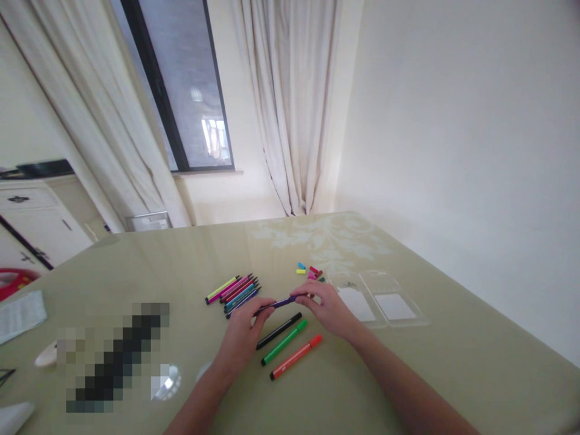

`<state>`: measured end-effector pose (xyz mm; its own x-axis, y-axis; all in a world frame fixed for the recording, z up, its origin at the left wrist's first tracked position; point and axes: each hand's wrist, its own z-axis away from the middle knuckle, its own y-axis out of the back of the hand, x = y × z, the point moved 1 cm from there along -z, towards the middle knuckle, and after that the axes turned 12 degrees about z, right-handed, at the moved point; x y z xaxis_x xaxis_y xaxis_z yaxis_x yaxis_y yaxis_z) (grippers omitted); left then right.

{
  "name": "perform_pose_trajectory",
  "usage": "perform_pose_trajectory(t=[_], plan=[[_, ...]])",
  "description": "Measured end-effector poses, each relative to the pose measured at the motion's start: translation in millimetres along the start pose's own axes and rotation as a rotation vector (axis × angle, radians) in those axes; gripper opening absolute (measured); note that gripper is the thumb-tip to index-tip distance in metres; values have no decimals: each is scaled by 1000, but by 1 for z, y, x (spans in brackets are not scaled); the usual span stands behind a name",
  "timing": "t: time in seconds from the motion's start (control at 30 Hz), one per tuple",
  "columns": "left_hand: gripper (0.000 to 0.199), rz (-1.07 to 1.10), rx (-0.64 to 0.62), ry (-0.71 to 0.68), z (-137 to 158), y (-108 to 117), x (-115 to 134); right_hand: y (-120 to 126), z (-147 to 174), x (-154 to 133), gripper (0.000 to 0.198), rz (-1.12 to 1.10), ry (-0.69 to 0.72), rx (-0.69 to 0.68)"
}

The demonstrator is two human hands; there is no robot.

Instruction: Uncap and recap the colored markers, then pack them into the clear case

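Note:
Between my two hands is a dark purple felt-tip pen (284,302), held level above the table. My left hand (245,326) pinches one end of it, and my right hand (325,306) grips the other end, where its fingers hide the tip. Just below lie three capped felt-tip pens: a black pen (278,331), a green pen (284,342) and an orange-red pen (296,357). Beyond my left hand rests a row of several uncapped pens (235,291) in various colours. Small loose caps (301,271) are scattered past my right hand, which partly covers some.
An opened clear plastic case (379,323) with white inserts lies right of my hands. On the left side of the table (149,266) are a pale cloth-like item (22,315), a blurred-out dark patch and a shiny round object (168,383). A wall borders the right edge.

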<state>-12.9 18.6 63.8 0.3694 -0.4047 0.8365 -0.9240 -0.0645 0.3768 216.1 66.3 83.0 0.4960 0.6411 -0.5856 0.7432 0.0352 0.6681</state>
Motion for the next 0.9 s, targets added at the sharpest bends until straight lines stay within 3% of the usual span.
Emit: perform_pose_trajectory(t=[0.2,0.33,0.43,0.53,0.7,0.83,0.9], plan=[[27,14,47,75,2,0,9,-4,1,-2,18,-33,-46,-12],[27,5,5,86,2,-6,13,0,-1,2,20,-33,-68,-3],[25,-37,-53,119,1,-6,12,13,-4,13,25,8,-148,113],[23,-121,-97,171,1,-5,7,27,-4,28,23,192,-239,230],[18,-230,-172,150,5,-7,5,28,1,44,12,591,-273,57],[21,-217,-212,126,5,-4,3,20,3,44,15,715,-241,-59],[24,-227,-159,128,3,4,-3,18,4,44,15,731,-242,-85]])
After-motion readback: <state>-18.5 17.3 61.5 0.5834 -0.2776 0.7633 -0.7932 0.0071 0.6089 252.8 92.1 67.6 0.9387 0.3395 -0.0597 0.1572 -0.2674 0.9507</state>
